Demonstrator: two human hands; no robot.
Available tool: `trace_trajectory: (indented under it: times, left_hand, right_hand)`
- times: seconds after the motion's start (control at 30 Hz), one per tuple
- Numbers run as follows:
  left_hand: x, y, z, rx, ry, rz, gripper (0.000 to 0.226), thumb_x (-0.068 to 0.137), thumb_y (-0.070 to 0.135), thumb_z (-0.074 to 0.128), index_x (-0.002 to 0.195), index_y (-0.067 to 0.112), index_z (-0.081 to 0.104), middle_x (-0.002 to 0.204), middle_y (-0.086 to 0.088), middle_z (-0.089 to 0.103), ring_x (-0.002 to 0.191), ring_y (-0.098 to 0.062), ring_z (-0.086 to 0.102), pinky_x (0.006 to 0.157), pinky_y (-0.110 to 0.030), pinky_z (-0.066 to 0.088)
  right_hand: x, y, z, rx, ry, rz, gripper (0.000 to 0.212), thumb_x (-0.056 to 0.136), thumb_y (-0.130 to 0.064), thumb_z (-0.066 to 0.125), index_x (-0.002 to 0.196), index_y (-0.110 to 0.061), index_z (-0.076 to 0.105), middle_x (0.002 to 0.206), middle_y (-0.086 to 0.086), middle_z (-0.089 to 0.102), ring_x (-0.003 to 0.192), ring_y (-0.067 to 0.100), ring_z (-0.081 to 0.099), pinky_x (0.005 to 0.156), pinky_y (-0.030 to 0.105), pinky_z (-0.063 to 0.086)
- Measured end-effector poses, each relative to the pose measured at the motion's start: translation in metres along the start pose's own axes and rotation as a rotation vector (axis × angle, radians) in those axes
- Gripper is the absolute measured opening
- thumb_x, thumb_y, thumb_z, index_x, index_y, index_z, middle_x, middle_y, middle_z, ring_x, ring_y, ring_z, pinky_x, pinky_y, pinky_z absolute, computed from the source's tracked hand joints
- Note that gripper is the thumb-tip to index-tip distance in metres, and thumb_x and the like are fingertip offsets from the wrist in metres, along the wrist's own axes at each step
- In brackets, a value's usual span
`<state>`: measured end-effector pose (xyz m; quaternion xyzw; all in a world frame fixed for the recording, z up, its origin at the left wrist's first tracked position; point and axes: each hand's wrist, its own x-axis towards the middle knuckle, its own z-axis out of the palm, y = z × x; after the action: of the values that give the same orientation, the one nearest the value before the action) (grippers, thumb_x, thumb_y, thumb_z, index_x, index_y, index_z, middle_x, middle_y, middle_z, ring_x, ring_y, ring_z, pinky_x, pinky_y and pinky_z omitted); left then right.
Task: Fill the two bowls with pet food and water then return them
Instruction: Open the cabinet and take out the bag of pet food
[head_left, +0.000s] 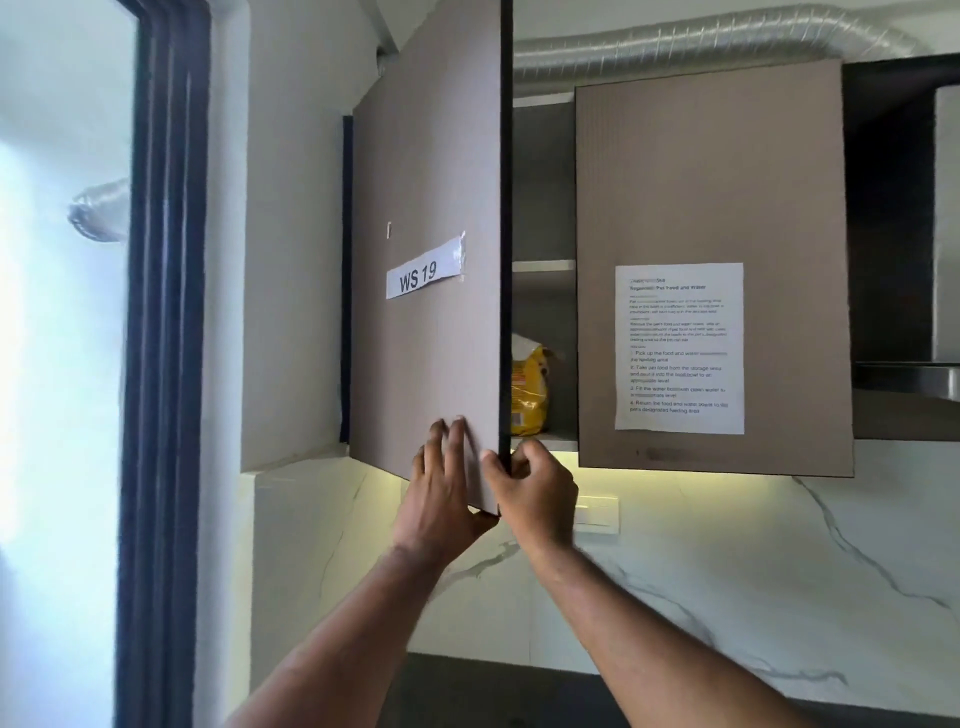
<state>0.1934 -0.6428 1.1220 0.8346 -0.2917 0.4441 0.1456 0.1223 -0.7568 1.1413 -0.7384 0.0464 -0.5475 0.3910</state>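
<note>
A yellow pet food bag (528, 391) stands on the lower shelf of the wall cabinet, seen through the gap between the doors. The left cabinet door (431, 182), labelled "WS 19", is swung partly open. My left hand (441, 488) lies flat against the outer face of that door near its bottom corner, thumb under the edge. Fingers of my right hand (530, 493) curl around the door's dark bottom edge from the inner side. No bowls are in view.
The right cabinet door (714, 171) is shut and carries a printed instruction sheet (679, 348). A silver duct (701, 36) runs above the cabinet. A dark window frame (161, 364) stands at the left. Marble backsplash (753, 561) and a wall switch (597, 514) lie below.
</note>
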Motion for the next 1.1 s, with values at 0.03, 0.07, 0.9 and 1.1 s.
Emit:
trace_trajectory:
  times: [0.03, 0.07, 0.9, 1.1]
  left_hand:
    - [-0.008, -0.001, -0.008, 0.004, 0.011, -0.016, 0.115, 0.087, 0.063, 0.065, 0.161, 0.011, -0.006, 0.172, -0.018, 0.004, 0.159, -0.036, 0.005, 0.126, -0.048, 0.021]
    - [-0.016, -0.003, -0.015, 0.000, 0.018, -0.043, 0.105, 0.093, 0.056, 0.059, 0.162, 0.006, -0.002, 0.172, -0.018, 0.002, 0.160, -0.035, 0.003, 0.127, -0.047, 0.023]
    - [-0.121, -0.134, -0.080, -0.525, 0.043, -0.655, 0.055, 0.081, 0.089, 0.041, 0.108, 0.047, 0.064, 0.085, 0.009, 0.071, 0.065, -0.010, 0.062, 0.054, -0.026, 0.049]
    - [-0.123, -0.101, -0.036, -0.774, -0.030, -0.825, 0.112, 0.056, 0.109, 0.017, 0.105, 0.023, 0.070, 0.096, 0.002, 0.076, 0.086, -0.018, 0.073, 0.084, -0.048, 0.061]
  right_hand:
    - [-0.006, -0.010, -0.001, -0.016, -0.044, -0.084, 0.043, 0.082, -0.054, 0.070, 0.067, -0.019, 0.051, 0.057, -0.008, 0.057, 0.053, 0.014, 0.053, 0.052, 0.031, 0.041]
    - [-0.012, -0.020, 0.000, -0.021, -0.091, -0.160, 0.041, 0.082, -0.055, 0.069, 0.069, -0.020, 0.053, 0.059, -0.008, 0.058, 0.054, 0.013, 0.054, 0.051, 0.030, 0.043]
    - [-0.088, -0.138, 0.086, 0.072, -0.288, -0.513, 0.042, 0.093, -0.064, 0.049, 0.070, -0.030, 0.040, 0.062, -0.016, 0.043, 0.045, -0.007, 0.029, 0.049, 0.010, 0.015]
    - [-0.061, -0.083, 0.067, -0.080, -0.259, -0.391, 0.046, 0.097, -0.066, 0.042, 0.072, -0.028, 0.043, 0.068, -0.009, 0.061, 0.058, 0.019, 0.057, 0.052, 0.029, 0.036]
